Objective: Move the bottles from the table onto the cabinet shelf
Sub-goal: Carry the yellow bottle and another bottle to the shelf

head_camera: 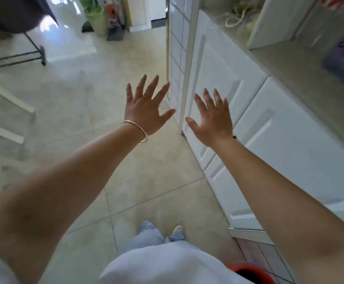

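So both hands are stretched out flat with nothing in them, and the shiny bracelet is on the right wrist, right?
Nearly. Both the left hand and the right hand are stretched out flat with nothing in them, but the shiny bracelet is on the left wrist, not the right. The head view shows it.

At your twelve o'clock the beige tiled floor [80, 93] shines glossy. At three o'clock, the white panelled cabinet doors [286, 140] look smooth with a soft sheen. Your left wrist carries a thin polished metal bangle [138, 130]. At six o'clock, your white cloth top [167, 265] looks matt.
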